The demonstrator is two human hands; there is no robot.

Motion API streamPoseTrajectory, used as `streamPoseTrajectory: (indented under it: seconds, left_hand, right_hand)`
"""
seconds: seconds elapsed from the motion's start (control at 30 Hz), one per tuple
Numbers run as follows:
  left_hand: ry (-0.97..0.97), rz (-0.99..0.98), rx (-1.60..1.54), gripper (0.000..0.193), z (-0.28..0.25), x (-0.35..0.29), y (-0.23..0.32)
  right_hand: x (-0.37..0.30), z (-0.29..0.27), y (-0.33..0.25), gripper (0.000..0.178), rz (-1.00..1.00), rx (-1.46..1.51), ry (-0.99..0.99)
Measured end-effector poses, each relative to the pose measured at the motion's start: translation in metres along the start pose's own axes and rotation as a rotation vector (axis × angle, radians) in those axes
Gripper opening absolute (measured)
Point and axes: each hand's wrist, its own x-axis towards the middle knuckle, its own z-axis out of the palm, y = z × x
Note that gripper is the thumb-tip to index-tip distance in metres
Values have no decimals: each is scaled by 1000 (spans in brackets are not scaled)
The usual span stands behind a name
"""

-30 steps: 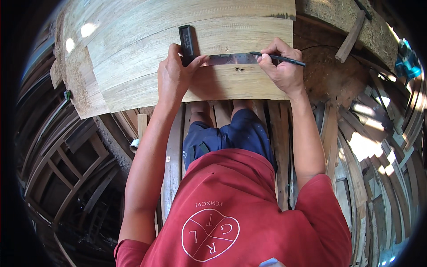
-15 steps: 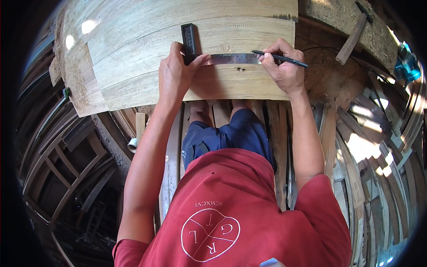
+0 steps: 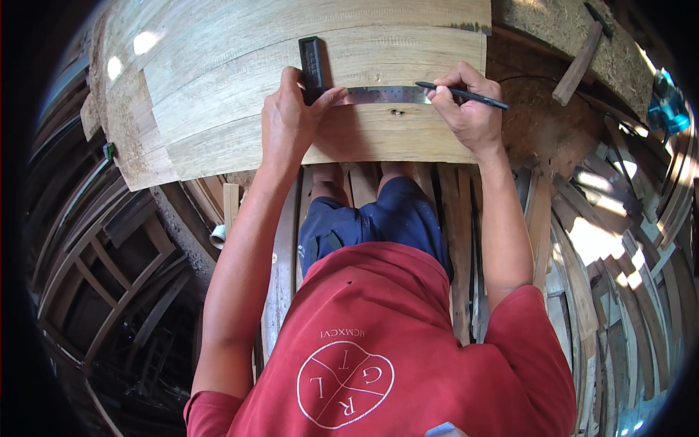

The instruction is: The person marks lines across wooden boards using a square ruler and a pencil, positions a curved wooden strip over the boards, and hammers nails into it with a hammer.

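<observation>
A pale wooden panel (image 3: pixel 233 95) made of joined boards lies in front of me. On it rests a try square (image 3: pixel 311 62) with a thick black stock and a thin metal blade (image 3: pixel 386 95) that runs to the right. My left hand (image 3: pixel 287 113) is closed around the near end of the stock, its thumb on the blade's start. In my right hand (image 3: pixel 470 109) is a dark pen (image 3: pixel 470 96), its tip pointing left, just above the blade's far edge near the blade's right end. The right fingers cover that end of the blade.
A hammer (image 3: pixel 579 65) with a wooden handle lies on a sawdust-covered surface at the far right. Beside it is a teal power tool (image 3: pixel 668 102). Wood strips (image 3: pixel 582 291) are piled on the right, and wooden frames (image 3: pixel 109 269) stand on the left. A dark knot (image 3: pixel 397 112) marks the panel.
Both hands, the square and the panel appear shifted very slightly to the right in the picture. The grip on the square and on the pen is the same.
</observation>
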Motion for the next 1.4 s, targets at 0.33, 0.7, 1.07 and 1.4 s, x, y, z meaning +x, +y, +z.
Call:
streamPoseTrajectory:
  seconds: [0.33, 0.7, 1.07, 1.4]
  left_hand:
    - [-48, -35, 46, 75, -2, 2, 1]
    - [-12, 8, 3, 64, -6, 4, 5]
    - [-584, -186, -1172, 30, -49, 57, -34]
    - [-343, -40, -1255, 45, -110, 325, -5]
  right_hand:
    - [4, -4, -5, 10, -18, -39, -38]
    - [1, -3, -5, 11, 20, -61, -32]
    - [-78, -51, -35, 8, 192, 377, 883]
    - [74, -3, -32, 29, 210, 30, 735]
